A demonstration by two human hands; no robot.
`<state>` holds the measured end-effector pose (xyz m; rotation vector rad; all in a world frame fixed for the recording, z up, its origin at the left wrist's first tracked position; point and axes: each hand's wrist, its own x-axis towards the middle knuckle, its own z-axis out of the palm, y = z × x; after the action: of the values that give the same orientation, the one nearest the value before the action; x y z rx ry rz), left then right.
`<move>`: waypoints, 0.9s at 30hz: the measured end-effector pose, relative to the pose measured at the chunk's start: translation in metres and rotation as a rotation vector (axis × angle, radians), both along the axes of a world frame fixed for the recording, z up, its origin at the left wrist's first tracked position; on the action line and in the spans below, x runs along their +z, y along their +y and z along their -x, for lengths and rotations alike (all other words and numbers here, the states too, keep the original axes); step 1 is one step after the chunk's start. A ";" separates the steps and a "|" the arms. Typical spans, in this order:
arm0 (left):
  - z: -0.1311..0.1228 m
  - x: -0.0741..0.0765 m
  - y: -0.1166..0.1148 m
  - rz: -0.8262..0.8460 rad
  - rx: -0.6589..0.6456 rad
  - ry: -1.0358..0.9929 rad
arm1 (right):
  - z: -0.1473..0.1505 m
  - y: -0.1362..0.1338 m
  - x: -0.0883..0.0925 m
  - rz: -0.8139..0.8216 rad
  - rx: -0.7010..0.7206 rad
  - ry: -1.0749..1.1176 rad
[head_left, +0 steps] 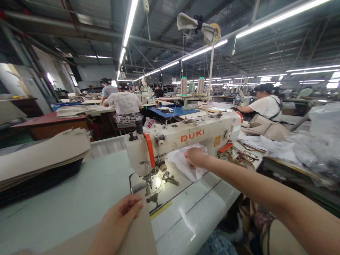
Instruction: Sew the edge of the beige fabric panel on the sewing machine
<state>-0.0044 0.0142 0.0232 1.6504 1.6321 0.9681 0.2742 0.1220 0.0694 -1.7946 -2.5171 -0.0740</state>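
A white sewing machine (pixel 191 136) with orange "DUKI" lettering stands on the pale table (pixel 79 194) in front of me. My left hand (pixel 117 219) rests on a beige fabric piece (pixel 140 237) at the near edge, thumb and fingers pinching its corner just before the lit needle area (pixel 156 182). My right hand (pixel 195 157) reaches under the machine arm, fingers closed on a crumpled white plastic bag (pixel 186 164) lying behind the needle.
A stack of beige fabric pieces (pixel 39 156) lies on a dark tray at left. Thread cones (pixel 184 85) stand on a rack behind the machine. Clear plastic bags (pixel 313 145) pile up at right. Other people sit at machines beyond, one in white (pixel 265 104) at right.
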 end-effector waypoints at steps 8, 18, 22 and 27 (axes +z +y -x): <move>-0.003 -0.008 -0.007 -0.003 -0.029 -0.073 | 0.005 -0.064 -0.020 0.250 0.157 0.990; -0.005 -0.011 -0.017 -0.073 -0.122 -0.199 | 0.055 -0.101 -0.030 0.905 0.083 1.777; -0.009 -0.010 -0.018 -0.078 -0.111 -0.263 | 0.068 -0.098 -0.038 0.862 0.046 1.706; -0.012 -0.004 -0.017 -0.048 -0.086 -0.339 | 0.083 -0.093 -0.045 0.816 0.025 1.672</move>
<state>0.0074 -0.0028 0.0189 1.4776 1.3116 1.1778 0.1912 0.0286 0.0246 -0.9219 -1.2232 1.7480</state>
